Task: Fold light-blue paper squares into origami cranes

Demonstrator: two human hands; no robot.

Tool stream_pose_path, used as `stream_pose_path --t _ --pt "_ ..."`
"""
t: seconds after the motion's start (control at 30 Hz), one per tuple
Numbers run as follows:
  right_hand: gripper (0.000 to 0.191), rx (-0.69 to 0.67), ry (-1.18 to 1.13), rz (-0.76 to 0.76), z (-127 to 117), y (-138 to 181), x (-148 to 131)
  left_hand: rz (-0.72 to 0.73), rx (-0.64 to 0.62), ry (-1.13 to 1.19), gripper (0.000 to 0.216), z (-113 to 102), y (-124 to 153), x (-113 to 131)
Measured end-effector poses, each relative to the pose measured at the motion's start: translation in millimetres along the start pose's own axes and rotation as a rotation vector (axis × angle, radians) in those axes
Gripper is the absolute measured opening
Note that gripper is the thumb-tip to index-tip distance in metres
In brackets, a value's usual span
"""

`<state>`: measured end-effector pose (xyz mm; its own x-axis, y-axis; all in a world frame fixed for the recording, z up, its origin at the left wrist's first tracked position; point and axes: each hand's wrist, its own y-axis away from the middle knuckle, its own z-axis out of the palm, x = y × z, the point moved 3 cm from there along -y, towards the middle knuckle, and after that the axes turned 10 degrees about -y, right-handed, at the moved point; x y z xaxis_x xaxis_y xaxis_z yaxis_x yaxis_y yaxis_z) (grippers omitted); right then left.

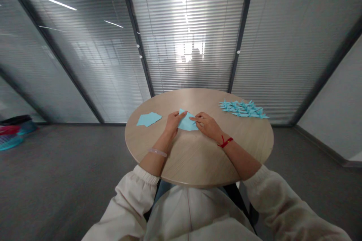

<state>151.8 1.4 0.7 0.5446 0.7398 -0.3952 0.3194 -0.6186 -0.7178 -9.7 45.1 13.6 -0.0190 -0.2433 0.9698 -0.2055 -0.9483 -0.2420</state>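
Observation:
A light blue sheet of paper, partly folded, lies near the middle of a round wooden table. My left hand rests on its left edge, fingers closed and pinching the paper's upper corner. On the sheet's right side, my right hand presses down with fingers pointing left and held together. A pale bracelet circles my left wrist and a red cord my right one.
A small stack of flat blue sheets lies at the table's left. Several folded blue paper cranes are spread at the back right. Glass walls with blinds stand behind the table. Coloured bags sit on the grey carpet at far left.

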Motion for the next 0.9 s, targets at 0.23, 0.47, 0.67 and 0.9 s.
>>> stream_pose_path --t 0.23,0.47,0.67,0.9 --pt "0.034 0.145 -0.416 0.259 -6.7 -2.4 -0.1 0.084 0.004 -0.170 0.037 2.9 4.8 9.7" --pt "0.039 0.024 -0.581 0.488 9.0 -1.3 18.3 0.126 -0.095 -0.275 0.037 14.1 10.1 17.4" --pt "0.045 0.019 -0.602 0.554 10.2 1.3 18.4 0.117 -0.105 -0.299 0.038 15.4 10.7 15.6" --pt "0.048 -0.016 -0.615 0.546 11.2 2.0 18.8 0.117 -0.036 -0.330 0.039 14.7 14.4 20.0"
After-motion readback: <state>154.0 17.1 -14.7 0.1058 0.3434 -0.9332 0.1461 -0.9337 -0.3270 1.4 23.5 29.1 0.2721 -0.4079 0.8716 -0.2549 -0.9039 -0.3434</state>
